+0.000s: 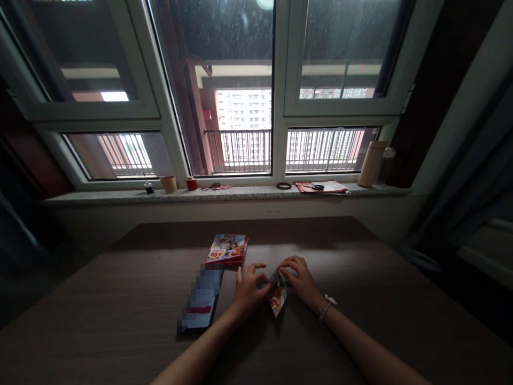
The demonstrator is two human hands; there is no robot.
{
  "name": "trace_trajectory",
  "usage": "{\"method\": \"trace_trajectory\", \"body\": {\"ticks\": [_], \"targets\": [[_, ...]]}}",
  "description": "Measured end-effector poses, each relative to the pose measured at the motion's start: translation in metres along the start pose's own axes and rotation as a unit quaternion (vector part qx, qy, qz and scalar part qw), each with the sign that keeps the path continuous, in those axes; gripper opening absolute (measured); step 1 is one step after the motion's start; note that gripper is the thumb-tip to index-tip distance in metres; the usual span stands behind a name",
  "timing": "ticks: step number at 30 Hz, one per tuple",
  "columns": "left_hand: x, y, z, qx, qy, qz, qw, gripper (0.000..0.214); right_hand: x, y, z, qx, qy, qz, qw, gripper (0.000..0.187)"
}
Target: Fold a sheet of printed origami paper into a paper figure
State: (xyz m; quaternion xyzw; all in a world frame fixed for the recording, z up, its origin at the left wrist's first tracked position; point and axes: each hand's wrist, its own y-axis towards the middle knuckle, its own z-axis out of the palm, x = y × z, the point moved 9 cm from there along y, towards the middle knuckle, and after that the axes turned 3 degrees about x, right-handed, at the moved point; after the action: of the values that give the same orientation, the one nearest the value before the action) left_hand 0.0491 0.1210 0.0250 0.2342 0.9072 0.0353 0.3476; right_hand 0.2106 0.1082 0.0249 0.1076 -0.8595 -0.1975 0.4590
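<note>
Folded paper [277, 300], between left fingers [262, 278] and right fingers [287, 274] — pinched narrow; holding upper edges

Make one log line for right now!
left hand: holding folded paper; right hand: holding folded paper; phone: left of left hand; leaflet stack: beyond phone

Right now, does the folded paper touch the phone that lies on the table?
Apart. The head view shows the left hand and some bare tabletop between the folded paper and the phone.

The brown table [120, 283] carries 1 phone [203, 299] and stacked leaflets [227, 248].
</note>
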Motion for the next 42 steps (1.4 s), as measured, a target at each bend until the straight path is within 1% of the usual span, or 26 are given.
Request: {"method": "trace_trajectory", "body": {"ticks": [6,11,15,18,21,23,28,35,42], "targets": [[0.0,0.0,0.001,0.003,-0.002,0.003,1.0,0.012,0.005,0.0,-0.003,-0.008,0.011,-0.022,1.0,0.013],[0.0,0.0,0.004,0.008,0.004,0.009,1.0,0.011,0.009,0.0,-0.002,-0.009,-0.028,-0.038,0.999,0.007],[-0.001,0.0,0.004,0.009,0.008,0.005,1.0,0.012,0.017,-0.003,0.0,-0.001,-0.062,-0.047,0.997,0.006],[-0.002,0.0,0.0,0.002,0.008,0.002,1.0,0.01,0.017,-0.003,-0.001,0.002,-0.061,-0.036,0.998,0.01],[0.0,0.0,-0.004,-0.013,0.005,-0.007,1.0,0.012,0.011,-0.003,-0.001,0.013,-0.039,-0.023,0.999,0.019],[0.001,-0.001,-0.005,-0.021,0.003,-0.011,1.0,0.014,0.005,-0.002,0.001,0.022,-0.027,-0.018,0.999,0.021],[0.001,0.0,-0.004,-0.02,0.006,-0.008,1.0,0.013,0.0,-0.001,0.005,0.033,-0.02,-0.018,0.999,0.015],[-0.002,0.0,-0.001,-0.006,0.007,0.002,1.0,0.01,0.005,-0.003,0.004,0.009,-0.042,-0.009,0.999,0.008],[0.002,0.0,-0.007,-0.037,0.006,-0.01,0.999,0.013,-0.001,-0.003,0.006,0.024,-0.07,0.01,0.997,0.013]]}}
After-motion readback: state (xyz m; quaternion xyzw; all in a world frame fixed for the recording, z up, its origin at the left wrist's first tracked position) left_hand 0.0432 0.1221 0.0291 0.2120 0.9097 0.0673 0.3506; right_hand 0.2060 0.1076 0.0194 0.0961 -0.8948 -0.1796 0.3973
